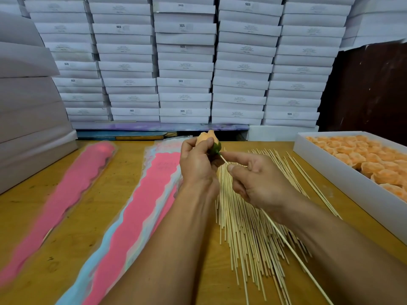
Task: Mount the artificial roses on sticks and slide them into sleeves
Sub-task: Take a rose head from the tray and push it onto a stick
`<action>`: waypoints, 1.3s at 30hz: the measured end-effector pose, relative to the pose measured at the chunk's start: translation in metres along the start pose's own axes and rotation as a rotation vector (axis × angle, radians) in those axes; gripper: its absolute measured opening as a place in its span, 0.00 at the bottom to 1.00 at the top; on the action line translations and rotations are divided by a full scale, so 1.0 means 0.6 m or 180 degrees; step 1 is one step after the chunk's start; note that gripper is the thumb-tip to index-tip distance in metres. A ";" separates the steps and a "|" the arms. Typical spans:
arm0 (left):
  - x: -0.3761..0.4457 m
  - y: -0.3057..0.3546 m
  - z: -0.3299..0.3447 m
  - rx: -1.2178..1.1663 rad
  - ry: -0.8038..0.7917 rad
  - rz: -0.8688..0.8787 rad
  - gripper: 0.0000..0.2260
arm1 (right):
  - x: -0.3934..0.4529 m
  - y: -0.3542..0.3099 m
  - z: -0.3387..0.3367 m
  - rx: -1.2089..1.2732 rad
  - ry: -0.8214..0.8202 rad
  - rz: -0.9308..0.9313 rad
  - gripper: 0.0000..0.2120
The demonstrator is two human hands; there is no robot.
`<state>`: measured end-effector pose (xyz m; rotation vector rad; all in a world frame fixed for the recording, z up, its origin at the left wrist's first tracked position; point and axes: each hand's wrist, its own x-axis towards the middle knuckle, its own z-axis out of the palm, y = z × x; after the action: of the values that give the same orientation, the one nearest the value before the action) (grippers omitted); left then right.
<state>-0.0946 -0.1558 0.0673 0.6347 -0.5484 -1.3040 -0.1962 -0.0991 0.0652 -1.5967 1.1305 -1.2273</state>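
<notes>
My left hand [196, 164] grips an orange artificial rose [206, 137] with a green base, held above the wooden table [39, 208]. My right hand [255, 179] pinches a thin wooden stick [293, 254] whose tip touches the rose's green base; the stick runs back under my right wrist toward the lower right. A pile of loose sticks [246, 234] lies on the table under both hands. Two pink sleeves lie flat, one [66, 190] at the left and one [141, 208] with pale blue edges in the middle.
A white box [343, 179] filled with several orange roses [374, 164] stands at the right edge. Stacks of white flat boxes [185, 62] form a wall behind the table. More white boxes [28, 111] rise at the left.
</notes>
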 end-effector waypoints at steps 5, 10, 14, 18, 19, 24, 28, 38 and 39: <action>0.000 -0.004 -0.002 0.0247 0.0090 0.0108 0.10 | 0.002 0.010 0.010 -0.0046 0.0143 0.0229 0.14; 0.000 -0.007 -0.006 0.0296 -0.0023 0.0075 0.11 | 0.000 0.007 0.008 -0.0118 0.0136 0.0183 0.14; -0.001 -0.010 -0.008 0.0330 -0.0056 0.0027 0.11 | -0.001 0.007 0.004 -0.0055 0.0097 0.0241 0.14; 0.002 -0.011 -0.010 0.0327 -0.0035 0.0042 0.10 | 0.002 0.012 0.007 -0.0046 0.0122 0.0301 0.14; 0.003 -0.013 -0.011 0.0366 -0.0024 0.0052 0.10 | 0.003 0.014 0.007 0.0006 0.0115 0.0357 0.14; 0.005 -0.028 -0.011 0.0815 -0.0121 0.0140 0.09 | 0.008 0.017 -0.008 0.0138 0.0090 0.0586 0.14; -0.005 -0.039 -0.005 0.1148 -0.0276 0.0194 0.07 | 0.016 0.021 -0.024 0.0413 0.0192 0.0837 0.13; 0.005 -0.009 0.030 0.3596 -0.0004 0.0084 0.27 | 0.031 0.035 -0.054 0.1015 0.0610 0.1152 0.10; 0.011 0.003 0.033 0.3901 -0.0128 0.0110 0.22 | 0.032 0.036 -0.057 0.1016 0.0605 0.1176 0.10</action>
<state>-0.1058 -0.1642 0.0831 1.5757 -1.3987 -0.8325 -0.2307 -0.1258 0.0565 -0.9988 1.2122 -1.2514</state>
